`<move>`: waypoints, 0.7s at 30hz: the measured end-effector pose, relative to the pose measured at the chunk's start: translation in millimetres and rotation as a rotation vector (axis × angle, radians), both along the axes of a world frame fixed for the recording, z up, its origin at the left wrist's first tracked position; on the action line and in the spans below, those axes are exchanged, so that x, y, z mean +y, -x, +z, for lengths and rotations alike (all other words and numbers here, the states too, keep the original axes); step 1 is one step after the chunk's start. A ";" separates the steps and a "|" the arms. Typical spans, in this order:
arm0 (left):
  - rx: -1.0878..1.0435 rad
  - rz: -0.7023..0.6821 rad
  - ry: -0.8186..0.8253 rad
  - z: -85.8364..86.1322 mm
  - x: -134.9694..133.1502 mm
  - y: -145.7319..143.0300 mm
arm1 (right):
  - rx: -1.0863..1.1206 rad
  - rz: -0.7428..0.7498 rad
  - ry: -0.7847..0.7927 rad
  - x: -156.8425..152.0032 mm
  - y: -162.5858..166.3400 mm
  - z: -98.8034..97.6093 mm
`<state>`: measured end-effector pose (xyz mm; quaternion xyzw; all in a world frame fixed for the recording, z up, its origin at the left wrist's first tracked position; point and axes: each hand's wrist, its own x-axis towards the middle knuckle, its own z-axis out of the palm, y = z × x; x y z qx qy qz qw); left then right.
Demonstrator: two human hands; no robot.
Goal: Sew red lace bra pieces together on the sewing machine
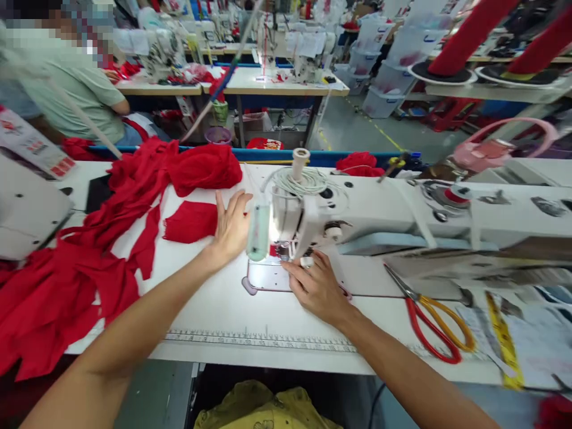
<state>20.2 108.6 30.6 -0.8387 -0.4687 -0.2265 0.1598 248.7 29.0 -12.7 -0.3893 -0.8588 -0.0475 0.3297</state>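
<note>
My left hand [231, 225] lies with its fingers spread beside the sewing machine head, at the right edge of a flat red cloth piece [190, 221]. At the needle area, my right hand [315, 286] has its fingers apart, index fingertip close to the presser foot. A bit of red fabric [277, 250] shows under the foot; I cannot make out whether the right fingers touch it. The white sewing machine [370, 202] stretches off to the right. A heap of red fabric [102, 238] covers the table's left side.
Scissors [431, 319] with red and orange handles lie right of my right hand, near a yellow tape measure [503, 339]. A printed ruler strip [268, 339] runs along the front edge. Another person [84, 89] sits ahead at left. Red thread cones [473, 39] stand upper right.
</note>
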 end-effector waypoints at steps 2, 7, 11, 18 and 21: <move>-0.055 0.092 -0.009 -1.7 -23.5 12.3 | 0.010 0.019 -0.026 -0.5 -0.1 -0.1; -0.232 0.238 0.107 -10.1 -55.3 63.1 | -0.036 0.062 -0.003 0.3 -0.3 -2.1; -0.270 0.400 0.126 -12.5 -44.2 104.9 | -0.050 0.062 -0.005 -1.7 1.0 -1.5; -0.236 0.656 0.239 -2.7 -34.5 139.3 | -0.104 0.080 -0.095 -3.9 3.1 0.0; -0.235 0.828 0.286 5.8 -34.4 158.5 | -0.126 0.093 -0.143 -3.7 3.4 0.2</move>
